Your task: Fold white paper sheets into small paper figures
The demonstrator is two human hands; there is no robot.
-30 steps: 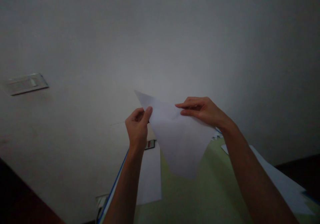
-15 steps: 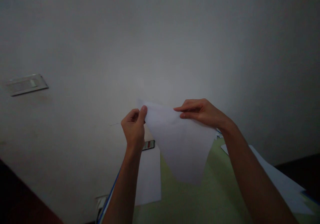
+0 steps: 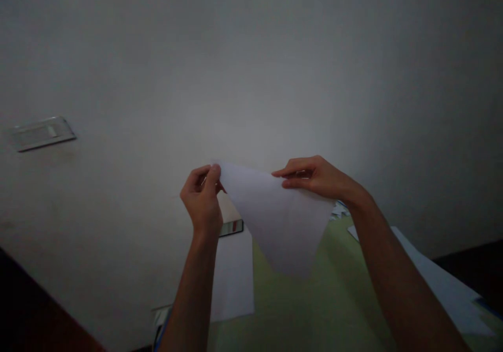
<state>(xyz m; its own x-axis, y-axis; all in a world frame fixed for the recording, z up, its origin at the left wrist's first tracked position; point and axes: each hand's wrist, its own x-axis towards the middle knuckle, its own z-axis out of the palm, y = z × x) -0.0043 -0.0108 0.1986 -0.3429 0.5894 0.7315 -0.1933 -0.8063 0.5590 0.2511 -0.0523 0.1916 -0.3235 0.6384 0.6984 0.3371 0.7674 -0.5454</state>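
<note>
"What's furthest left?"
"A switch plate (image 3: pixel 43 133), oblong and glossy, set a little askew on a matte wall (image 3: pixel 251 69)."
"And the worktop (image 3: pixel 330 315)?"
"Green and smooth-looking. Near its left edge lies a flat white sheet (image 3: pixel 232 281), straight-sided, its long axis running away from the viewer. By the far left corner sits a box (image 3: pixel 231 227), pale on top; its near side carries dark and reddish patches, too small to read."
"The left hand (image 3: pixel 202 197)?"
"Clamped on the paper (image 3: pixel 271 210), thumb and fingers pinching its upper left corner."
"Where is that paper, and how does it point?"
"Up above the worktop's far half, stretched between the hands. Its long upper edge slopes down to the right; below, it tapers to a narrow end aimed down at the worktop. It's thin, white and slightly curved."
"The right hand (image 3: pixel 310 176)?"
"Closed lightly on the upper edge, paper between thumb and fingers."
"Beyond it?"
"White, jagged scraps (image 3: pixel 341 210) at the far edge, then loose sheets (image 3: pixel 436 284) overlapping near the right edge, partly behind the right arm (image 3: pixel 393 268)."
</note>
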